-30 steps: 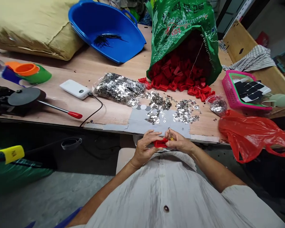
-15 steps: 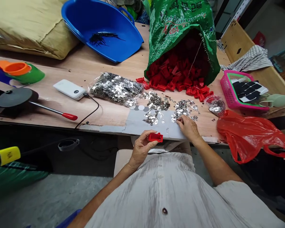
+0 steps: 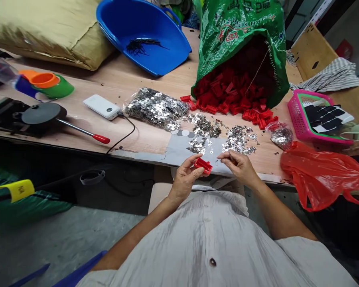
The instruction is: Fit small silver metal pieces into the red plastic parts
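Note:
My left hand (image 3: 185, 177) pinches a small red plastic part (image 3: 203, 165) just in front of the table's near edge. My right hand (image 3: 237, 165) is beside it, fingers pinched on something tiny that I cannot make out, close to the loose pile of small silver metal pieces (image 3: 237, 141) on a grey sheet (image 3: 179, 151). A clear bag of more silver pieces (image 3: 155, 107) lies to the left. Behind, a green sack (image 3: 242, 36) spills many red plastic parts (image 3: 230, 99) onto the wooden table (image 3: 122, 83).
A blue basin (image 3: 143, 36), a white power bank (image 3: 102, 107) with cable, a black tool with a red-tipped handle (image 3: 48, 117), stacked orange and green funnels (image 3: 48, 83), a pink basket (image 3: 317, 117), a red plastic bag (image 3: 323, 171) and a small bag of silver pieces (image 3: 279, 133) surround the work spot.
My right hand left the red part, reached to the silver pile, and has now drawn back toward the left hand with fingers pinched. The left hand kept the red part and lifted it slightly.

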Available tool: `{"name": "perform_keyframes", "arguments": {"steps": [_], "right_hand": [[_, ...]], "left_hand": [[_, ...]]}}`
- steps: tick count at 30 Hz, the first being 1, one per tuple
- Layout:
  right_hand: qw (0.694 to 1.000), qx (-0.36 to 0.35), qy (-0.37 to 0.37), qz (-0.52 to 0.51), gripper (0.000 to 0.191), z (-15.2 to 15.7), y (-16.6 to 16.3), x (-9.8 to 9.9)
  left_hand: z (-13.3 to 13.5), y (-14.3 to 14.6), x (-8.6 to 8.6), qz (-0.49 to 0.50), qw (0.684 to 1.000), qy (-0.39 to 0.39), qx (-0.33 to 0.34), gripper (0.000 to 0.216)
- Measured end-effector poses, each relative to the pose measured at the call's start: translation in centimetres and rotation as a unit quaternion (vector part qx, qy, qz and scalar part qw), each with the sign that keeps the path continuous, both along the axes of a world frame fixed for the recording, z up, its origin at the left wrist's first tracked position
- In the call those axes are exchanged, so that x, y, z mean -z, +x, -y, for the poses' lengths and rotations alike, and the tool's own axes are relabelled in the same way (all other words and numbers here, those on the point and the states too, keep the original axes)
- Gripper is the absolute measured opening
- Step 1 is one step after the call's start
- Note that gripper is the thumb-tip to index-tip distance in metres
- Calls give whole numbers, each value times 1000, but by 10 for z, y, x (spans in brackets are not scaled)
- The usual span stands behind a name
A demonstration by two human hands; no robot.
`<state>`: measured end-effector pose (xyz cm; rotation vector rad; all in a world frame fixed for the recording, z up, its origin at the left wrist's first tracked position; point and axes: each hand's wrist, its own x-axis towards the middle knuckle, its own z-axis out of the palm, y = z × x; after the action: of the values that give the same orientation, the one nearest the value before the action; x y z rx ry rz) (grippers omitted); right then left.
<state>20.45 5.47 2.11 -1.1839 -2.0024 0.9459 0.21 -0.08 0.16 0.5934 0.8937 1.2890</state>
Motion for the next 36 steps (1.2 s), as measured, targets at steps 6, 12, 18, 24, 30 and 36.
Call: {"name": "perform_keyframes", "arguments": {"steps": [6, 12, 18, 24, 30, 36], "right_hand": [[995, -54, 83, 10, 8, 14, -19, -9], [985, -141, 98, -11, 10, 12, -20, -12], [973, -210, 93, 15, 13, 9, -16, -10], [978, -205, -8, -25, 5, 4, -15, -8], [984, -163, -56, -34, 12, 4, -15, -2], [980, -191, 48, -27, 13, 5, -14, 0]], "left_hand": [[0, 0, -4, 4, 1000, -7, 20, 48], [-1, 0, -6, -6, 1000, 3, 26, 50], [0, -5, -1, -79, 995, 14, 62, 48], [1, -8, 1, -86, 992, 20, 86, 49], [1, -6, 1, -73, 994, 32, 71, 46], [-1, -7, 0, -70, 995, 38, 59, 43]]}}
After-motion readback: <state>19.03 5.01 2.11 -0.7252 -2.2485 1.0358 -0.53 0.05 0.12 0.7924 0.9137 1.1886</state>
